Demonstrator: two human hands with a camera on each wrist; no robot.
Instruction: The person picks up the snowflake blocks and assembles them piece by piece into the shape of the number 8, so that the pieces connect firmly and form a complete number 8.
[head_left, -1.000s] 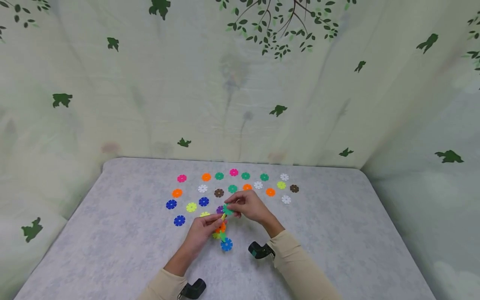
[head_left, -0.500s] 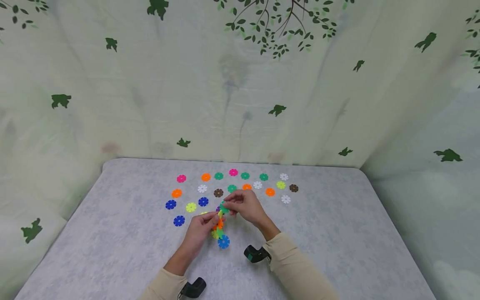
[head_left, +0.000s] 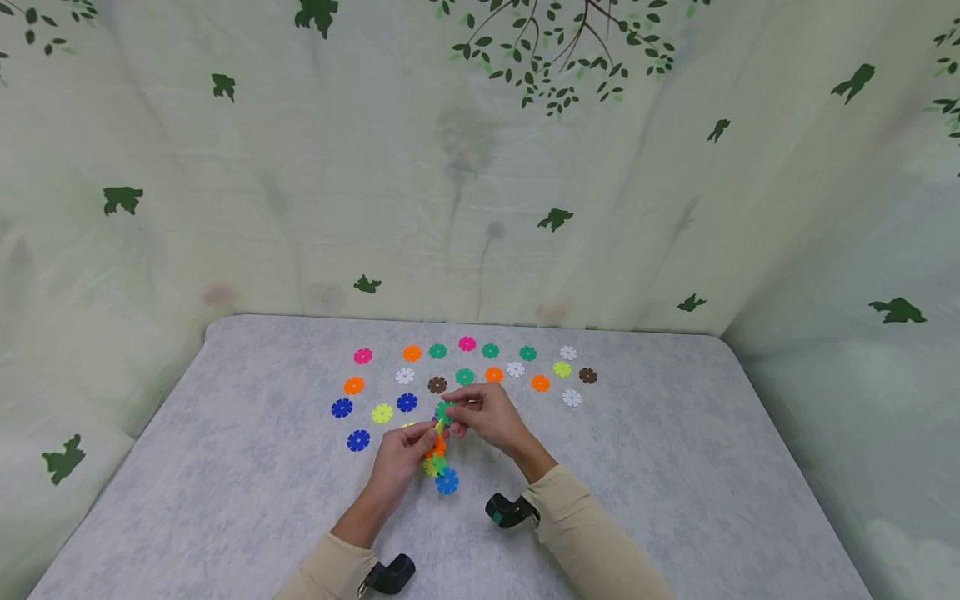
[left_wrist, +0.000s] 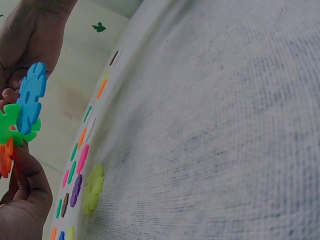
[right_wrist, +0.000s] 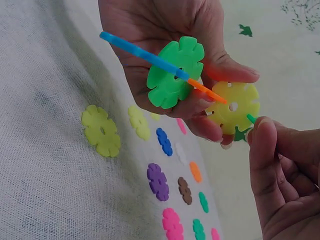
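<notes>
My left hand [head_left: 401, 457] pinches a joined chain of notched flower-shaped plastic discs by its yellow disc [right_wrist: 240, 107]. An orange disc [right_wrist: 207, 91], a light green disc [right_wrist: 172, 82] and a blue disc [head_left: 447, 481] hang below, slotted into each other at angles. My right hand [head_left: 487, 414] pinches a darker green disc [head_left: 444, 411] between thumb and fingertips. Seen edge-on in the right wrist view, that disc meets the yellow disc's rim, mostly hidden by the right fingers. Both hands are close together above the table.
Loose discs lie spread on the grey cloth-covered table [head_left: 675, 467] beyond the hands, among them a dark blue disc [head_left: 358, 440], a brown disc [head_left: 588, 376] and a purple disc [right_wrist: 158, 182]. A leaf-patterned curtain [head_left: 337, 167] stands behind the table.
The right hand has shifted slightly left and toward the left hand with the green disc, which now meets the yellow disc. The chain has moved slightly left.
</notes>
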